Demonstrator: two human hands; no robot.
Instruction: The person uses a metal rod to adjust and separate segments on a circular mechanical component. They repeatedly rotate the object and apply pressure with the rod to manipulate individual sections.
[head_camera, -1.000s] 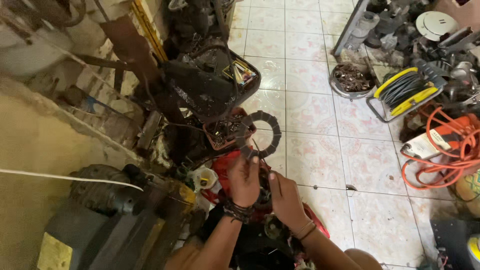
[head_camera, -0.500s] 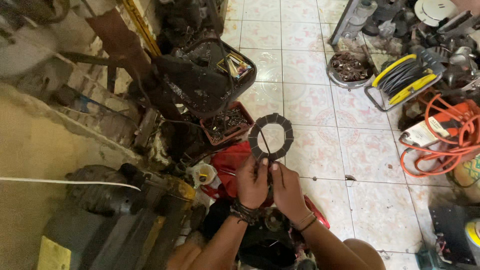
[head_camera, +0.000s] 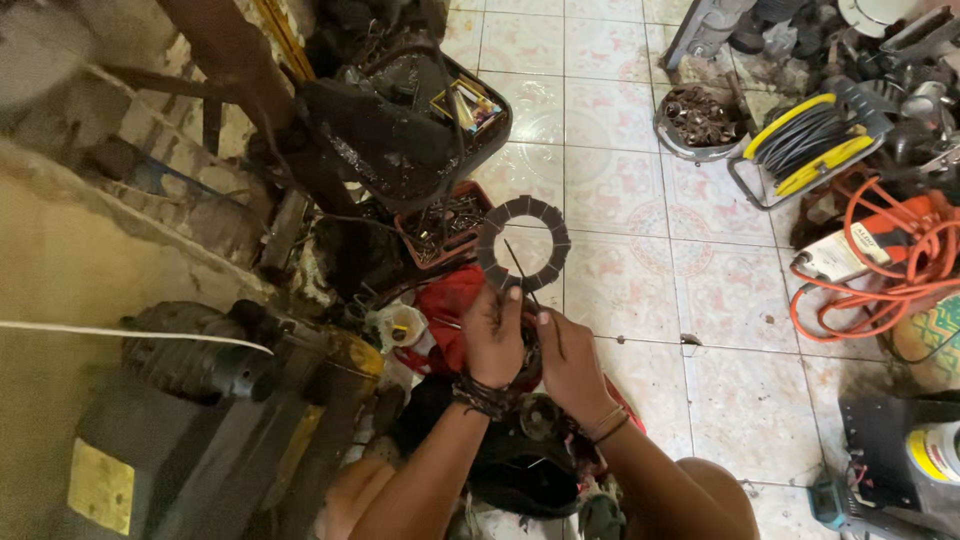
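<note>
My left hand holds up a dark ring-shaped friction disc by its lower edge, over the tiled floor. A thin black tie or wire crosses the ring's opening. My right hand sits just beside the left, fingers pinching that thin strand below the ring. Both wrists wear bracelets. Under my hands lies a red object and dark machine parts.
A black tray of oily parts and a red box of small hardware stand to the left. A metal bowl, yellow cable reel and orange cord lie to the right. A motor sits at left.
The ring has been lifted a little away from the red box, toward the open tiles, and both hands have closed in under it.
</note>
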